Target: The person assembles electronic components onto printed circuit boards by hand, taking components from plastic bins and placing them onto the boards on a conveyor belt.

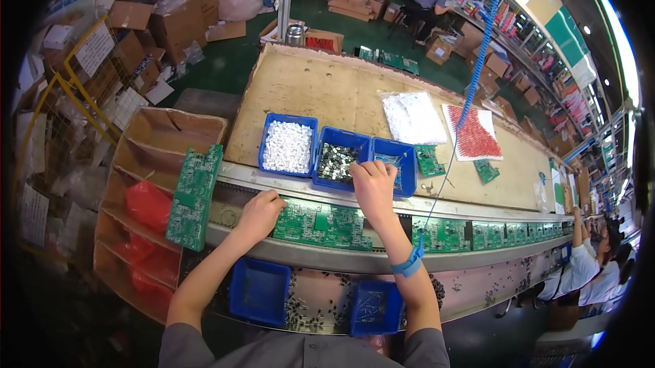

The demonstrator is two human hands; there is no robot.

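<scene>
A green circuit board (295,226) lies in the rail in front of me. At its left end is my left hand (260,215), fingers curled and pressed together; what they hold, if anything, is hidden. My right hand (374,189) is beyond the board, over the near edge between two blue bins. Its fingers are bent closed, and I cannot make out what is in them. The middle bin (334,153) holds small shiny metal and black parts. Thin wire-like pieces lie in the right bin (407,163). A blue wrist strap (409,263) circles my right wrist.
A bin of white parts (288,146) stands left of the others. More boards (488,235) line the rail rightward. One board (194,197) leans by a cardboard rack (170,122). Two blue bins (259,291) sit nearest me. A coiled blue cord (481,54) hangs down.
</scene>
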